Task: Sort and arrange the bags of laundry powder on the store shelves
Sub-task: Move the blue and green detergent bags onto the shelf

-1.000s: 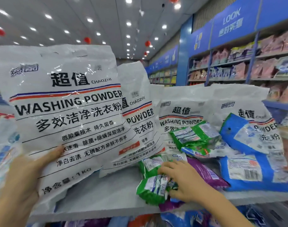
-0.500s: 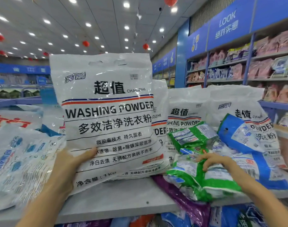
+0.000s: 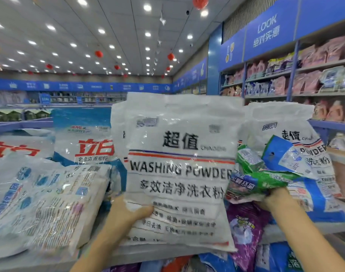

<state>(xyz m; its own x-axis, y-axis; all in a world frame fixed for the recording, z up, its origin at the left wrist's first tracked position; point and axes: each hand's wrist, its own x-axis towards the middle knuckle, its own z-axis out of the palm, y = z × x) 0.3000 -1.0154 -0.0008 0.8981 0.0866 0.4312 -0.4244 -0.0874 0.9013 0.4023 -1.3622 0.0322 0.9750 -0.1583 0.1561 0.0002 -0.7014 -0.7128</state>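
Note:
A large white bag marked WASHING POWDER (image 3: 177, 169) stands upright in the middle of the shelf top. My left hand (image 3: 126, 213) grips its lower left edge, thumb on the front. My right hand (image 3: 273, 199) holds a bunch of small green packets (image 3: 258, 181) lifted off the shelf, right of the white bag. Another white bag of the same kind (image 3: 281, 124) stands behind them. A blue bag (image 3: 285, 154) leans against it. A purple bag (image 3: 246, 226) lies flat under my right hand.
White and blue bags with red characters (image 3: 85, 142) stand at the left, and flat white bags (image 3: 50, 201) lie in front of them. The grey shelf top (image 3: 128, 254) ends at a front edge near me. Wall shelves with pink packs (image 3: 314, 79) run along the right.
My left hand has carried the big white bag to the right, in front of the others. My right hand has lifted the green packets off the shelf.

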